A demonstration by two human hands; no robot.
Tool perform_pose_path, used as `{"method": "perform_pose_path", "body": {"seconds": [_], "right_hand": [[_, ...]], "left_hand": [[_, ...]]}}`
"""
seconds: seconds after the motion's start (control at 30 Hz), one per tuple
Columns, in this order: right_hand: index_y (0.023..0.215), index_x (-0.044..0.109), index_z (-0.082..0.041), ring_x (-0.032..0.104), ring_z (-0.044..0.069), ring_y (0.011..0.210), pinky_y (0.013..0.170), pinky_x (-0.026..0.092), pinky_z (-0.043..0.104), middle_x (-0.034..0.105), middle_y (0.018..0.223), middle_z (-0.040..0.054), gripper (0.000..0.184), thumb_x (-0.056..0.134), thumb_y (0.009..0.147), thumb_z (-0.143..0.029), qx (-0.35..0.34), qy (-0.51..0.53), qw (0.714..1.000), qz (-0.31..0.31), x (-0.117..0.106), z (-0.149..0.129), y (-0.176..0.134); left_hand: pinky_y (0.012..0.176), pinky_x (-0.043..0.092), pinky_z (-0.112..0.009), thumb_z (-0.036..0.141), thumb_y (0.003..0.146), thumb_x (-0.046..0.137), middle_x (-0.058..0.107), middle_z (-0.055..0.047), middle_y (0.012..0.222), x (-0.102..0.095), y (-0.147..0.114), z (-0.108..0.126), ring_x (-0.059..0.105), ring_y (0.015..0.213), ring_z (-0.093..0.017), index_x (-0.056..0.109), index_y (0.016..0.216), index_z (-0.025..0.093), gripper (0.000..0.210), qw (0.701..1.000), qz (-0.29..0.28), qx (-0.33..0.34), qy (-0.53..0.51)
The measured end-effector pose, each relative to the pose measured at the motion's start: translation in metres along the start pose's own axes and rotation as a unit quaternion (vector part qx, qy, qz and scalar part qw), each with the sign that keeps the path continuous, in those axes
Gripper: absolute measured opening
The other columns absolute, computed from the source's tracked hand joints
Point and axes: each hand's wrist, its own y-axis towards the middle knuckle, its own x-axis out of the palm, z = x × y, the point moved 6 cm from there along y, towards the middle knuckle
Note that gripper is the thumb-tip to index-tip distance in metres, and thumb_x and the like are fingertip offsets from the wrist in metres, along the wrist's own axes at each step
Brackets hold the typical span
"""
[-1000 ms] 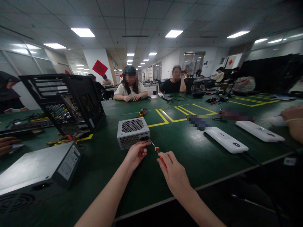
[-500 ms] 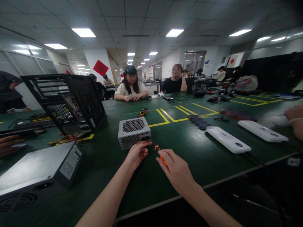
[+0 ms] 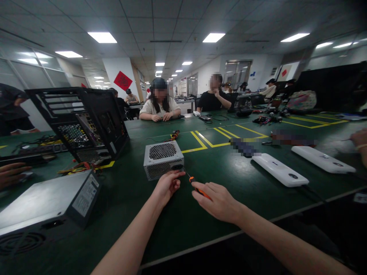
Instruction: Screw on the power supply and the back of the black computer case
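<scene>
A screwdriver (image 3: 193, 180) is being gripped in the right hand (image 3: 220, 201), its shaft being pointed forward-left toward the power supply's (image 3: 160, 161) near right corner. Beside that corner, the nearer left hand (image 3: 167, 188) is being held half-curled; any pinched item cannot be told.

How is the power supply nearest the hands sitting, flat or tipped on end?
Flat: the power supply rests on the green table, its large honeycomb vent facing up.

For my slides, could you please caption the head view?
Right grip holds a screwdriver toward a power supply, left grip close by.
</scene>
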Motion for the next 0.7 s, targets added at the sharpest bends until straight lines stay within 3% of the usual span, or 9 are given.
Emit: {"method": "perform_pose_path", "body": {"seconds": [0.13, 0.27, 0.37, 0.5, 0.7], "right_hand": [[0.095, 0.054, -0.018, 0.059, 0.013, 0.082, 0.068, 0.047, 0.026, 0.058, 0.108, 0.0099, 0.017, 0.043, 0.083, -0.019, 0.021, 0.055, 0.998, 0.032, -0.0004, 0.0025, -0.0017], [0.097, 0.054, -0.013, 0.056, 0.016, 0.093, 0.075, 0.048, 0.028, 0.054, 0.111, 0.0146, 0.021, 0.042, 0.08, -0.015, 0.017, 0.106, 0.994, 0.01, 0.0004, -0.0042, -0.0001], [0.106, 0.051, -0.013, 0.056, 0.016, 0.094, 0.074, 0.048, 0.026, 0.052, 0.114, 0.0154, 0.026, 0.041, 0.081, -0.015, 0.015, 0.084, 0.996, 0.006, 0.0003, -0.0053, -0.001], [0.097, 0.054, -0.018, 0.058, 0.015, 0.085, 0.067, 0.048, 0.026, 0.056, 0.109, 0.0131, 0.018, 0.046, 0.083, -0.024, 0.034, 0.035, 0.998, 0.027, -0.0003, -0.0016, -0.0013], [0.095, 0.054, -0.016, 0.055, 0.017, 0.092, 0.074, 0.047, 0.028, 0.053, 0.11, 0.0139, 0.019, 0.044, 0.083, -0.027, 0.017, 0.094, 0.995, -0.019, 0.0013, -0.0068, 0.0033]], "left_hand": [[0.036, 0.033, -0.015, 0.011, 0.068, 0.057, 0.062, -0.012, 0.097, -0.0021, 0.0019, -0.0014, 0.044, 0.043, -0.002, 0.052, 0.101, 0.009, 0.033, 1.0, 0.003, 0.004, 0.004], [0.037, 0.034, -0.015, 0.012, 0.068, 0.059, 0.062, -0.011, 0.098, -0.0026, 0.0016, -0.0016, 0.045, 0.044, -0.002, 0.053, 0.102, 0.009, 0.035, 1.0, 0.006, 0.001, 0.006], [0.037, 0.034, -0.015, 0.013, 0.068, 0.059, 0.062, -0.011, 0.1, -0.0029, 0.0015, -0.0016, 0.046, 0.044, -0.002, 0.053, 0.101, 0.01, 0.035, 1.0, 0.007, -0.002, 0.008], [0.037, 0.034, -0.015, 0.013, 0.068, 0.058, 0.061, -0.013, 0.101, -0.0028, 0.001, -0.0008, 0.046, 0.044, -0.002, 0.052, 0.101, 0.01, 0.033, 1.0, 0.003, 0.003, 0.015], [0.038, 0.032, -0.016, 0.012, 0.069, 0.055, 0.062, -0.013, 0.097, -0.0031, -0.001, -0.0008, 0.046, 0.044, -0.003, 0.051, 0.1, 0.01, 0.032, 0.999, 0.012, 0.009, 0.034]]}}
